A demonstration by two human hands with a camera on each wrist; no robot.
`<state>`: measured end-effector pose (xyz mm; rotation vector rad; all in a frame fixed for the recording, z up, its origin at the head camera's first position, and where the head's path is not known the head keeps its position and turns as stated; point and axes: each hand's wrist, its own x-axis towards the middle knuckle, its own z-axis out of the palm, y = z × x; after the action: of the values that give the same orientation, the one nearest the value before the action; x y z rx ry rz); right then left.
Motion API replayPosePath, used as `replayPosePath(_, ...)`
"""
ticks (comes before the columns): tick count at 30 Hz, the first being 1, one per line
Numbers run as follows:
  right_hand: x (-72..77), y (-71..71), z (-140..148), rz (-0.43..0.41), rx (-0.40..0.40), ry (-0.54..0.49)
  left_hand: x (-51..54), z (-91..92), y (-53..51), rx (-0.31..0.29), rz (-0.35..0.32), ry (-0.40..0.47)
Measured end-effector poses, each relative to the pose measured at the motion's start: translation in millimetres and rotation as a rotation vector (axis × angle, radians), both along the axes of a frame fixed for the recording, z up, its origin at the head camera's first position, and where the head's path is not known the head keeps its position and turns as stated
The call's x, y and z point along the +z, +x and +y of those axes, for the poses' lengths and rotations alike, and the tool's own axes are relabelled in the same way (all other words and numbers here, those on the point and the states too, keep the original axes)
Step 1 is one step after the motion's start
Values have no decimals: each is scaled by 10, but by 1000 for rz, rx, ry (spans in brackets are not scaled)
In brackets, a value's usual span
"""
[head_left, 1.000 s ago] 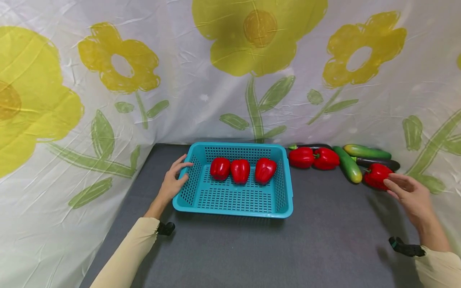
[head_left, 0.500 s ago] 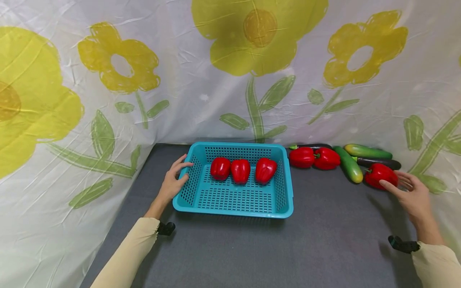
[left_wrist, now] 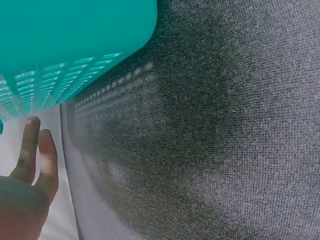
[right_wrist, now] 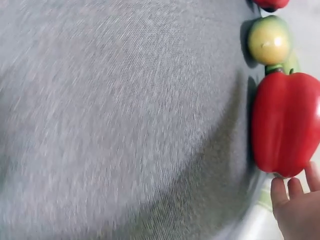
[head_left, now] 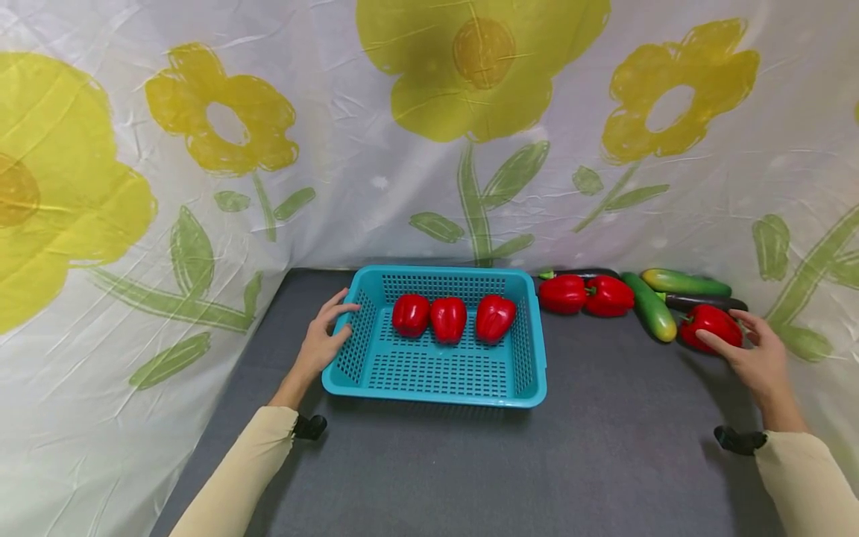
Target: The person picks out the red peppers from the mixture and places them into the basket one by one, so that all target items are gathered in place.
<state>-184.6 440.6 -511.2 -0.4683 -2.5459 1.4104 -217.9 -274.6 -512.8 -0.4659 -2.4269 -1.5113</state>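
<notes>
My left hand (head_left: 321,343) is at the left rim of a blue plastic basket (head_left: 436,401), its fingertips and thumb at the edge. In the left wrist view, two fairly straight fingers (left_wrist: 47,155) show beside the perforated wall. Several steps to the right, my right hand (head_left: 761,362) is around the right end of a red bell pepper (head_left: 711,325) lying on the table. Its thumb lies across the pepper's near side. The right wrist view shows extended fingers (right_wrist: 295,190) close against the pepper's lower end; firm contact cannot be told. Three red bell peppers (head_left: 448,319) lie inside the basket.
Two more red bell peppers (head_left: 562,294) lie right of the basket, before an eggplant (head_left: 590,273). Beside them are a green cucumber-like vegetable (head_left: 647,306), another one (head_left: 684,282) and a second eggplant (head_left: 701,301). A flowered cloth (head_left: 335,186) hangs behind the dark table (head_left: 416,477).
My right hand first drew back to the right off the pepper's front, then came left around its right end. The pepper stays in place. My left hand and the basket have not moved.
</notes>
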Motion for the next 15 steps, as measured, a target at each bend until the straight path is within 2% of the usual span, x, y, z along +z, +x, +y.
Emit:
replayPosePath(5, -55, -61, -3, -12, -22, -35, -49, -22, -12, 7, -7, -9)
replayPosePath(14, -154, -158, 34, -11, 26, -102, -24, -19, -17, 4, -7, -10)
replayPosePath(15, -160, -164, 29, -11, 23, -112, 8, -4, -1, 2, -10, -10)
